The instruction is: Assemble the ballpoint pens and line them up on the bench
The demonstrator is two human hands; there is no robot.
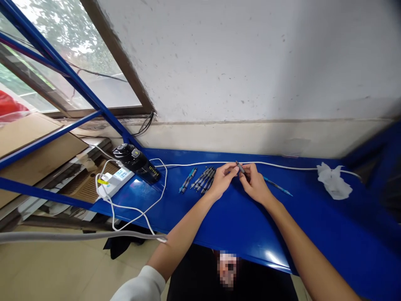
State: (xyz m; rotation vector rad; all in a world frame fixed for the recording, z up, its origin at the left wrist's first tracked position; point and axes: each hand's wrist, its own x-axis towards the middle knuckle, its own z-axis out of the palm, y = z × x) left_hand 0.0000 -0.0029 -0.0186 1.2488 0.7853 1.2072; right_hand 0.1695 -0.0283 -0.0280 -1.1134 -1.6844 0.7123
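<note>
Between my two hands, a small dark grey piece (240,167), like part of a pen, is held at the fingertips over the blue table (238,221). My left hand (224,179) pinches it from the left, and my right hand (254,182) closes on it from the right. Several black pens (203,180) lie in a group just left of my left hand. Farther left are blue pens (188,180) side by side. Another blue pen (278,186) lies to the right, its near end partly behind my right hand.
A black bottle (137,163) stands at the left beside a white power strip (115,182) with looping white cables (140,212). One cable runs along the back by the wall. Crumpled white tissue (333,181) lies at the right. A blue metal frame (72,75) rises at the left.
</note>
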